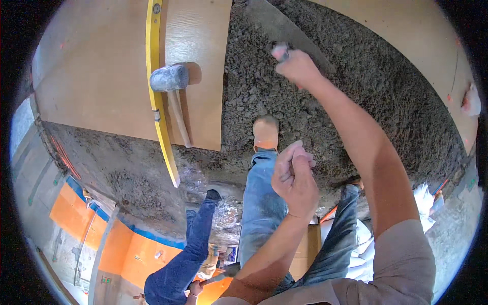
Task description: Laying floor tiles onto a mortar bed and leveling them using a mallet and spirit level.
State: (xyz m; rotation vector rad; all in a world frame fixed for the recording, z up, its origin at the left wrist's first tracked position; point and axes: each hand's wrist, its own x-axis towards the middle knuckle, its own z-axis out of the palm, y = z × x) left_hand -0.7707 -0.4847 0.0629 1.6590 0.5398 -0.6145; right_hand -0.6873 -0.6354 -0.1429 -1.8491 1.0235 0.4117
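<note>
Out over the dark, crumbly mortar bed [254, 76], my right hand [300, 68] is closed around the handle of a trowel [280, 51]. The handle's end is pale and slightly blurred. Beneath that hand runs a long, flat grey strip [284, 30]; whether it is the trowel's blade or smoothed mortar, I cannot tell. My left hand [297, 178] hovers in front of my knee, fingers curled in and dusted white, with nothing visible in them. A rubber mallet [170, 78] with a grey head lies across a yellow spirit level [151, 56] on the large tan tile [198, 46].
Another tan tile [406, 30] borders the mortar on the far right, with a whitish lump [471, 99] on it. My shoe [266, 133] rests on the mortar. At lower left, another person in blue jeans [178, 264] works close by. White bags [361, 249] lie behind my legs.
</note>
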